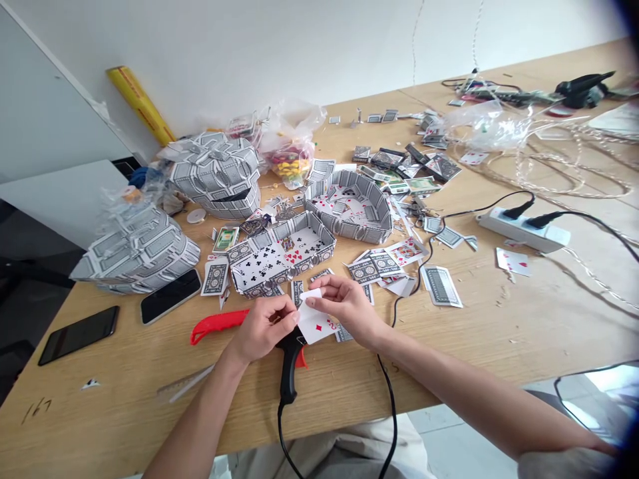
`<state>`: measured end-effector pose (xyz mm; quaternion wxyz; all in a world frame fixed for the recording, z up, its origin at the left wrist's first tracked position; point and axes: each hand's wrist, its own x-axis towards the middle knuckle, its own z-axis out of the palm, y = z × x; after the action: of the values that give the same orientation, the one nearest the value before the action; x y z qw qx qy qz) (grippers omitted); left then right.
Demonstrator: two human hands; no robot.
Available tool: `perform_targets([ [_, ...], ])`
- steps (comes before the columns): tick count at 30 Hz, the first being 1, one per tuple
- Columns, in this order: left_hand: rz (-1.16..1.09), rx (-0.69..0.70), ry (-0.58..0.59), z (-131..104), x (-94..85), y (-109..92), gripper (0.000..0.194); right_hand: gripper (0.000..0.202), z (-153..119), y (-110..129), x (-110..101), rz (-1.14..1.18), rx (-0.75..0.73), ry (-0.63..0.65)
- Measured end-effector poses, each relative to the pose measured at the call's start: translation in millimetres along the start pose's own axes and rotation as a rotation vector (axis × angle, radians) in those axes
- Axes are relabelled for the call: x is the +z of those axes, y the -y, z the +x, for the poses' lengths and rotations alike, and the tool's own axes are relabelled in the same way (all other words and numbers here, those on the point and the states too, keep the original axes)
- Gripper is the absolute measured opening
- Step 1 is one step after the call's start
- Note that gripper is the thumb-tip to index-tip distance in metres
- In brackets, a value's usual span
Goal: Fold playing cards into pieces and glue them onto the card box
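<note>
A white playing card with a red diamond is held between my two hands over the table's front part. My left hand pinches its left edge with thumb and forefinger. My right hand grips its upper right part, thumb in front. Just below lies a black glue gun with a red trigger, partly hidden by my left hand and the card. Left of it is a red-handled tool, its other end hidden. Beyond my hands stands an open tray made of playing cards, with card faces lining its floor.
Another card-built tray and lidded card boxes stand farther back. Two phones lie at left. Loose cards are scattered at right, near a white power strip. A black cable crosses the front edge.
</note>
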<state>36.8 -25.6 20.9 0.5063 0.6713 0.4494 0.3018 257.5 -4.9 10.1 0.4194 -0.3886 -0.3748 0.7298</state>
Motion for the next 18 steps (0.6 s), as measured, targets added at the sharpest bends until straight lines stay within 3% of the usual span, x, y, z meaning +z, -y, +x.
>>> perform_targets([
  [9, -0.033, 0.004, -0.013, 0.3, -4.0, 1.1, 0.040, 0.045, 1.7, -4.6, -1.7, -0.010, -0.025, 0.053],
  [18, 0.093, 0.074, -0.060, 3.5, -3.5, 0.3, 0.047, 0.043, -0.9, -7.5, -0.3, -0.051, -0.034, 0.096],
])
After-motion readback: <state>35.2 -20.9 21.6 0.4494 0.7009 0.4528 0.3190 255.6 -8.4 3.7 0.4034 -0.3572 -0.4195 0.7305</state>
